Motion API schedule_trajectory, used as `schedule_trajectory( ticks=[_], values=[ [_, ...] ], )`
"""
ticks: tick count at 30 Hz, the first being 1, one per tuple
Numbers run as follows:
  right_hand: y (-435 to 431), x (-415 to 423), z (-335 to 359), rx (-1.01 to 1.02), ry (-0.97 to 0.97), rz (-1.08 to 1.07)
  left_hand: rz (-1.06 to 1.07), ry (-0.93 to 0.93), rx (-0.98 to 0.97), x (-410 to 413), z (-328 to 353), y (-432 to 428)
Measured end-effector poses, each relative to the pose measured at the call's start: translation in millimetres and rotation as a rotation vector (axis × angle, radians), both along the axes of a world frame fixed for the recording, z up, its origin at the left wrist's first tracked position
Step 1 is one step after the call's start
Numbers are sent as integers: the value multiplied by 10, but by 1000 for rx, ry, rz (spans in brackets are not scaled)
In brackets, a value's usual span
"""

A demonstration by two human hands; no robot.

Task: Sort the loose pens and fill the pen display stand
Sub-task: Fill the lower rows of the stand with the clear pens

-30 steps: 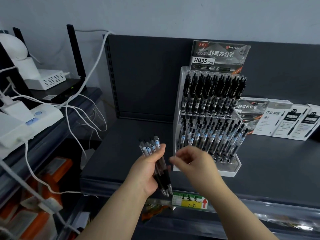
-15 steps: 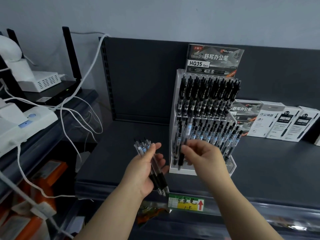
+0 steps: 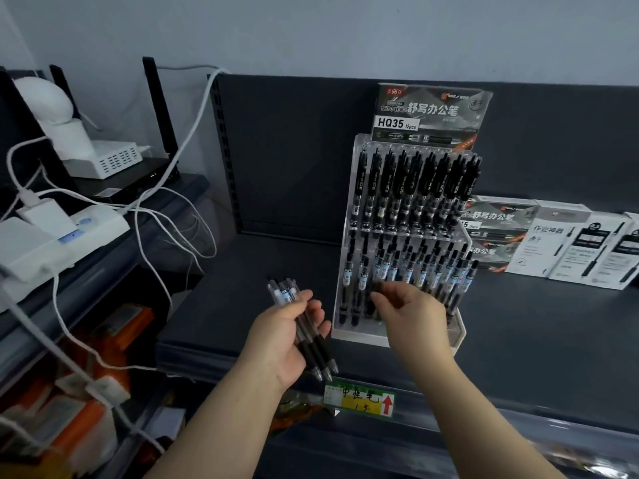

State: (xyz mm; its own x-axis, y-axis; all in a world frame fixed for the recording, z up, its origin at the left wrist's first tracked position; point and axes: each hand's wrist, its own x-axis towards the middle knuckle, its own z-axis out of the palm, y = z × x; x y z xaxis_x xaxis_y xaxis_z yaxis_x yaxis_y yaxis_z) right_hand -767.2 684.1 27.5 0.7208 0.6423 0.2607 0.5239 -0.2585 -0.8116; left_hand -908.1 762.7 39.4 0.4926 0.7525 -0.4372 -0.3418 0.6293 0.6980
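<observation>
A clear acrylic pen display stand sits on the dark shelf, with black pens filling its upper tier and most of its lower tier. My left hand grips a bundle of loose clear-barrelled pens, tips pointing down toward me, just left of the stand. My right hand is at the front of the lower tier, thumb and fingers pinched on a pen standing near the left end of that row. The hand hides part of the lower row.
White and grey pen boxes stand right of the stand. A green-yellow price label is on the shelf edge. At left, a power strip, router and white cables crowd a side shelf.
My right hand went from beside the bundle to the stand's lower tier with one pen, then shifted slightly right along the row. The left hand kept holding the bundle.
</observation>
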Motion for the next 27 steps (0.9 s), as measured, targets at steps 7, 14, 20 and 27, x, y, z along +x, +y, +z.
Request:
schedule_trajectory(
  ticks=[7, 14, 20, 27],
  values=[
    [2, 47, -80, -121, -156, 106, 71, -20, 29, 14, 13, -161],
    [6, 73, -92, -162, -180, 118, 120, -17, 52, -35, 57, -347],
    [-146, 10, -65, -55, -66, 149, 104, -10, 91, -74, 61, -491],
    [-391, -277, 62, -45, 193, 478, 62, -15, 111, 22, 29, -630]
  ],
)
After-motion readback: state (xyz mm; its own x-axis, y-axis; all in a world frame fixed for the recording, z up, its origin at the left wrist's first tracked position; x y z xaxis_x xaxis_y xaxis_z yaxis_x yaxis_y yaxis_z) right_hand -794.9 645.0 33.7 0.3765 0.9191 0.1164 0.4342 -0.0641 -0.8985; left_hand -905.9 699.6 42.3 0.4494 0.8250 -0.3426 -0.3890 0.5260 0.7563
